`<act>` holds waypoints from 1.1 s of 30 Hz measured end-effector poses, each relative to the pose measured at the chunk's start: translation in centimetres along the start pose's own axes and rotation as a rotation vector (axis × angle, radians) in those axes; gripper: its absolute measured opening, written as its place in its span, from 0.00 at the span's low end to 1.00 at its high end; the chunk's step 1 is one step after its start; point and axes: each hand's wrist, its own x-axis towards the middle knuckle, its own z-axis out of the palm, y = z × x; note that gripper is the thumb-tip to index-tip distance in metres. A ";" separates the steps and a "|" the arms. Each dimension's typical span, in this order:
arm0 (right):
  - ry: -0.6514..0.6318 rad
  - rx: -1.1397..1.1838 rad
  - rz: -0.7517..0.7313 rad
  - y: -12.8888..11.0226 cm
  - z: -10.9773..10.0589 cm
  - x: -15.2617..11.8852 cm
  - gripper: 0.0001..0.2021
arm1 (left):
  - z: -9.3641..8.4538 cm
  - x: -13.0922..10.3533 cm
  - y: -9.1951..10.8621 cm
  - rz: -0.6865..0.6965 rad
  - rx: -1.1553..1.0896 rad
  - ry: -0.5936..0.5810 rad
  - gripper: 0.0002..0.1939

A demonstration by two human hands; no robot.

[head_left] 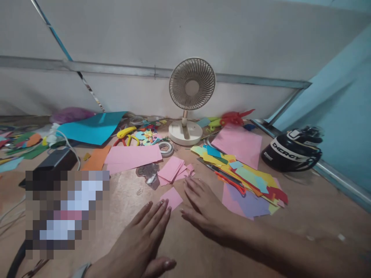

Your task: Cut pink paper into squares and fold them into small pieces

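My left hand lies flat with its fingers stretched, the fingertips at the lower edge of a small pink paper square. To the right of that square, my right hand rests palm down with fingers extended, its fingertips just below some small pink scraps. Neither hand holds anything. Beyond them sits a small stack of pink paper pieces, with a crumpled grey-brown piece touching its left side. Farther back is a larger pink sheet.
A white fan stands at the back. On the right are coloured paper strips, orange-handled scissors and a black bottle on its side. A tape roll, yellow-handled tool, blue sheet and black box lie left.
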 end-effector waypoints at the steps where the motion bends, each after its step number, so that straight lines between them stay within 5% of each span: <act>1: -0.054 -0.035 -0.004 -0.1 0.2 0.4 0.37 | 0.0 0.1 -0.2 0.007 -0.031 -0.021 0.50; 5: -0.228 -0.059 -0.074 -1.0 0.4 0.8 0.42 | -0.4 0.5 -0.7 0.024 -0.149 -0.121 0.51; 11: -0.217 0.097 -0.042 -1.9 -0.7 0.5 0.38 | -0.3 0.3 -0.9 0.018 -0.189 -0.141 0.49; 15: -0.076 0.155 -0.021 -1.4 -0.4 0.3 0.37 | -0.4 0.2 -0.9 0.016 -0.207 -0.144 0.48; 19: 0.171 -0.091 -0.045 0.2 1.2 0.1 0.32 | -0.7 0.4 -0.9 0.003 -0.223 -0.151 0.49; 28: -0.170 -0.078 -0.246 -1.5 -0.1 0.1 0.38 | -0.4 0.2 -0.9 0.002 -0.213 -0.195 0.49; 33: -0.039 0.061 -0.226 -1.6 -0.2 0.1 0.30 | -0.6 0.3 -1.0 0.017 -0.238 -0.166 0.48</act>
